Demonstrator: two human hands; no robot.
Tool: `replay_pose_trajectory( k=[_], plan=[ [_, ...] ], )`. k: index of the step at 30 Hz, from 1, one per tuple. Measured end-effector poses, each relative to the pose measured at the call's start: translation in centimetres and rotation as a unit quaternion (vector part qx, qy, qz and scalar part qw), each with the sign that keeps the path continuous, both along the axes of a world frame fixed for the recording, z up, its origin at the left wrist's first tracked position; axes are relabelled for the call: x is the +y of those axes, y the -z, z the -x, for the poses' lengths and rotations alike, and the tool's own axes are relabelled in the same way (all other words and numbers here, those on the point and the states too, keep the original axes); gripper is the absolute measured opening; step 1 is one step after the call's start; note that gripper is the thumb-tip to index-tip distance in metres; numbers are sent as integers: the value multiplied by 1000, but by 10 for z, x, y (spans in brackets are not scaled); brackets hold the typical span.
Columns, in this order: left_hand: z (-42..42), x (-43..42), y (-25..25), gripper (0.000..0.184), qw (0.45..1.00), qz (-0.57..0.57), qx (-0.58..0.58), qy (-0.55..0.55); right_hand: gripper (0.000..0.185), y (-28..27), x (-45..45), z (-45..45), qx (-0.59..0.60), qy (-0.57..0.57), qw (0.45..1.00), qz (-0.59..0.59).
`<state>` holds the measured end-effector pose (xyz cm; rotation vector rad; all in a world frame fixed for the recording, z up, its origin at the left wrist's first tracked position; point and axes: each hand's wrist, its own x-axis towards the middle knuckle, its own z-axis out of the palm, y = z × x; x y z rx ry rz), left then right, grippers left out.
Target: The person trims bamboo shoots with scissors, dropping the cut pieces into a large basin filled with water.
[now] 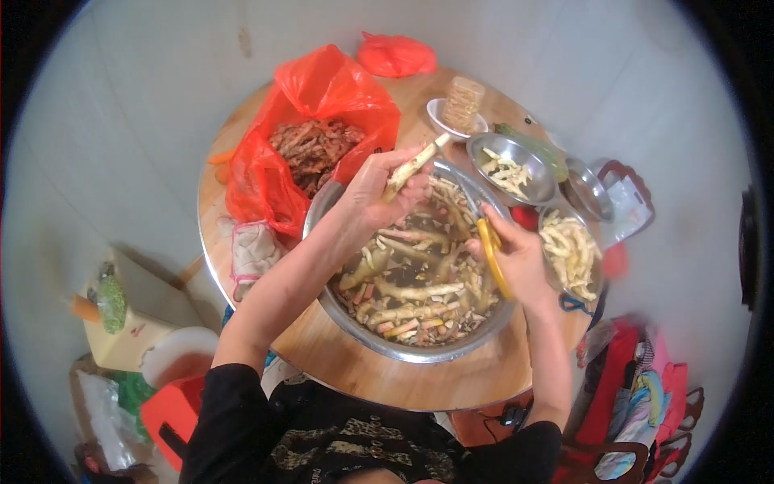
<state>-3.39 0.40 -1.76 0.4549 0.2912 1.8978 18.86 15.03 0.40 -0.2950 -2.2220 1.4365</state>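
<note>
My left hand [387, 189] grips a pale, peeled-looking root piece [413, 169], held up above the far side of a large metal basin [415, 353]. My right hand [516, 254] is closed on the yellow handles of a pair of scissors [490, 256]. Their blades point up and left, toward the root but apart from it. In the basin, similar roots [419, 289] and short trimmed bits lie in murky water. To the right, a metal bowl [542, 189] has pale pieces in it, and more pale roots [569, 250] fill another bowl.
A red plastic bag [258, 181] of brown, unpeeled-looking roots [316, 149] stands open behind the basin. Further back are a white bowl [439, 117] with a block of dried noodles [462, 105] and another red bag [395, 56]. A pale glove [255, 252] lies at the table's left.
</note>
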Motion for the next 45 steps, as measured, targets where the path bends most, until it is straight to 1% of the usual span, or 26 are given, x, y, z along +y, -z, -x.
replay_pose_trajectory(
  k=[2, 3, 4, 6, 10, 11, 12, 13, 14, 16, 18, 20, 22, 23, 26, 30, 32, 33, 34, 35, 36, 38, 41, 42, 44, 45],
  plan=[
    [5, -1, 4, 21, 999, 31, -14, 19, 63, 0, -9, -8, -10, -21, 990, -138],
    [2, -2, 0, 21, 999, 29, -15, 17, 62, -3, -10, -11, -59, -17, 993, -98],
    [-1, -2, -3, 19, 998, 53, -7, -16, 62, -2, -9, -11, -60, -19, 993, -99],
    [-9, 1, -9, 17, 996, 77, 0, -48, 63, 6, -5, -10, -26, -3, 999, -34],
    [-9, 5, -6, 14, 987, 123, -23, -97, 63, 9, -10, -5, -20, 12, 997, -67],
    [-3, 4, -3, 14, 983, 147, -29, -105, 62, 5, -19, -11, -53, -29, 992, -115],
    [0, 2, -2, 14, 983, 145, -30, -110, 61, 4, -25, -15, -85, -70, 981, -162],
    [3, 1, 0, 16, 992, 100, -14, -78, 61, 11, -27, -16, -65, -78, 987, -125],
    [5, 0, 2, 17, 997, 54, 4, -45, 61, 11, -26, -14, -65, -80, 987, -126],
    [6, 3, 5, 18, 995, 80, 6, -58, 62, 10, -22, -12, -30, -10, 994, -107],
    [2, 3, 3, 20, 992, 106, 6, -70, 62, 9, -12, -1, -18, 3, 995, -95],
    [-8, 0, -4, 26, 972, 160, 80, -152, 62, 6, -14, 0, -4, 17, 996, -83],
    [-6, -4, -6, 29, 975, 159, 78, -138, 61, -2, -25, -4, -79, -1, 983, -165],
    [-6, -6, -5, 31, 977, 161, 72, -121, 61, 13, -22, -2, -16, -14, 986, -166],
    [-14, -3, -15, 29, 985, 123, 37, -114, 60, 8, -17, -7, -61, -10, 983, -173],
    [-13, -4, -18, 27, 981, 140, 14, -134, 60, 11, -28, -10, -40, -11, 980, -195],
    [0, 0, 0, 30, 995, 59, 64, -57, 61, 26, -38, -10, -24, -104, 967, -232],
    [2, 1, 0, 30, 994, 60, 65, -56, 63, 30, -35, -8, 12, -118, 965, -234],
    [3, 3, 0, 31, 994, 72, 28, -77, 63, 28, -32, -10, 13, -117, 965, -234],
    [5, 3, 0, 33, 991, 82, -8, -101, 63, 22, -31, -11, -22, -101, 978, -182],
    [2, 1, -6, 33, 991, 82, -7, -104, 64, 16, -32, -11, -59, -84, 986, -128],
    [-7, -3, -15, 36, 980, 113, 59, -150, 64, 8, -29, -8, -31, -62, 991, -110],
    [-9, -3, -16, 39, 979, 118, 96, -136, 63, -4, -25, -6, -142, 12, 990, -16],
    [-7, -4, -18, 39, 979, 115, 96, -139, 63, 0, -27, -8, -141, 9, 990, -18],
    [-3, -8, -18, 40, 978, 119, 127, -115, 62, 21, -29, -15, -105, -121, 976, -150],
    [1, -7, -15, 40, 978, 120, 127, -114, 63, 27, -28, -15, -89, -120, 984, -102]
  ],
)
